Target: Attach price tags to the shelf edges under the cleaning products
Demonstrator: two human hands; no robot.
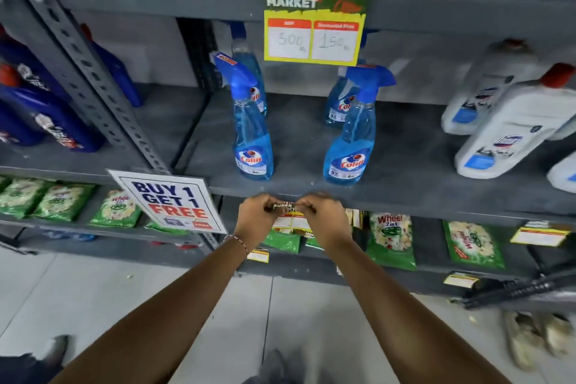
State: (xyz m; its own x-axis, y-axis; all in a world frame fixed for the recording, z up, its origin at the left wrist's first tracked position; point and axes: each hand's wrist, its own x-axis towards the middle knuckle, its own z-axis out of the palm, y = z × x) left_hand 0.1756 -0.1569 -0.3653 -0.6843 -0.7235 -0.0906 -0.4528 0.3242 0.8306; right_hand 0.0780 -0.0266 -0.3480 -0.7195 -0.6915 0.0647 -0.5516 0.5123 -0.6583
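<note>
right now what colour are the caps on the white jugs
Red caps on the white jugs, clearest in the head view.

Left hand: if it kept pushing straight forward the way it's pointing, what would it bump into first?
Probably the grey shelf edge. The left hand pinches one end of the price tag right at that edge, below the blue spray bottles. Whether it already touches is unclear; depth is hard to judge here.

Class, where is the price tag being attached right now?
The price tag is centre frame, pinched between both hands at the shelf edge, below the two blue spray bottles.
</note>
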